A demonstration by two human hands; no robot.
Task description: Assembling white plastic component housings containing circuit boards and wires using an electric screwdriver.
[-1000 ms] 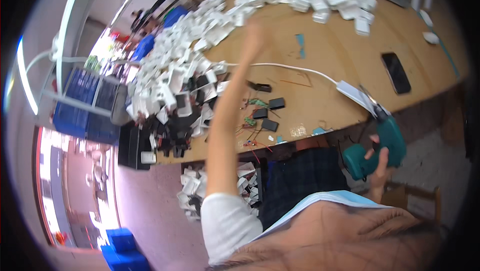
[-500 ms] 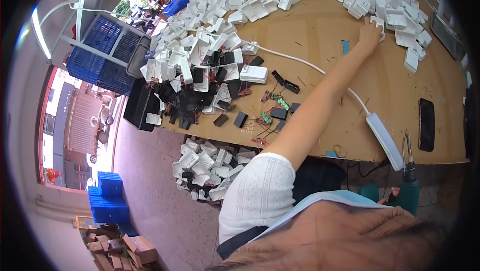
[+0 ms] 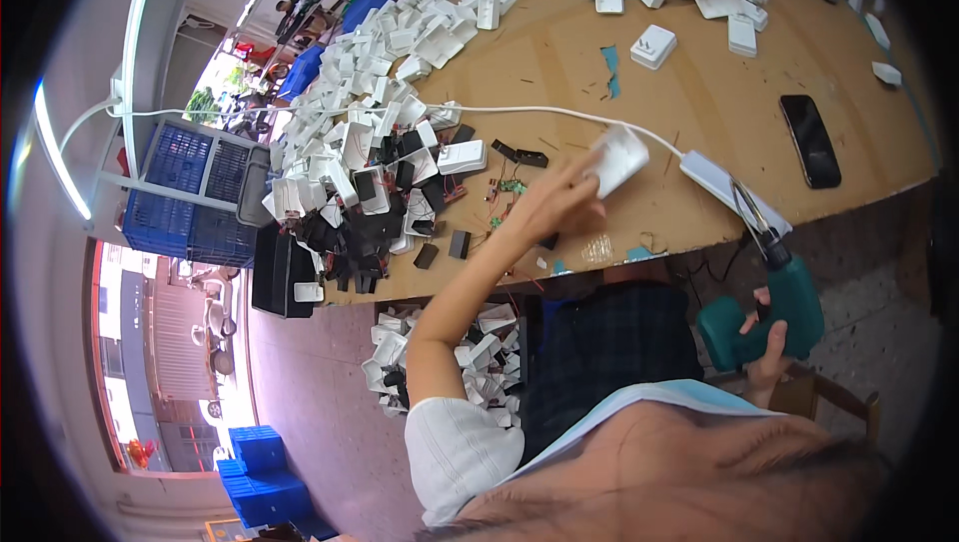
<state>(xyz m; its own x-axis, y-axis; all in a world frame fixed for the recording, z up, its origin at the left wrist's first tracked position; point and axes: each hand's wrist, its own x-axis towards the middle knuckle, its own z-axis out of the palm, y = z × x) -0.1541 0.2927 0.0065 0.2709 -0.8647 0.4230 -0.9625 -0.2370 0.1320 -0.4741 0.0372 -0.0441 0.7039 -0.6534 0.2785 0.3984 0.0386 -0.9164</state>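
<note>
White plastic casing (image 3: 617, 159) sits in left grip (image 3: 559, 200); right grip (image 3: 767, 352) clasps teal drill (image 3: 764, 312).

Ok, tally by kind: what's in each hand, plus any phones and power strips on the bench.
White casing, in left hand: 1
Teal driver, in right hand: 1
Black phone: 1
White power strip: 1
Total: 4

Bare table (image 3: 699, 92) midway; white casings (image 3: 400, 52) crowd its left.
</note>
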